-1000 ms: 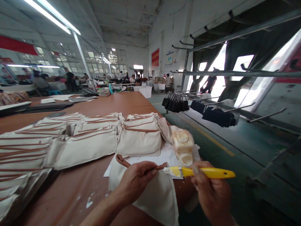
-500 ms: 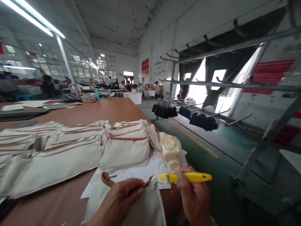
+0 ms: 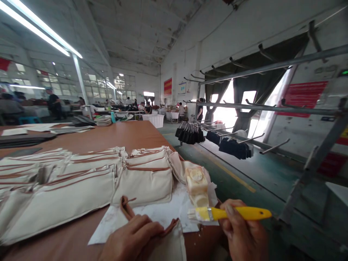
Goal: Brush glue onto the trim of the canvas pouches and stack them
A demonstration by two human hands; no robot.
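My left hand [image 3: 133, 235] is closed on the brown-edged top of a cream fabric pouch [image 3: 172, 243] at the near table edge. Part of that brown trim [image 3: 125, 207] curls up beyond the knuckles. In my right hand [image 3: 243, 230] is a yellow-handled paintbrush [image 3: 216, 214], held level with its bristles pointing left. White residue coats the bristles, which are apart from the pouch. Just beyond the brush, a cream plastic container [image 3: 196, 183] with crusted residue lies on white paper [image 3: 104, 224].
Rows of cream pouches [image 3: 146, 185] with brown edging cover the brown tabletop [image 3: 130, 131]. Dark flat sheets [image 3: 27, 140] lie at the left. A metal rack [image 3: 244, 107] with prongs and hanging black bags [image 3: 189, 133] stands to the right. People work in the background.
My right hand has drawn the brush right and slightly down, away from the pouch's corner. The left hand keeps its grip on the pouch, a little lower in view.
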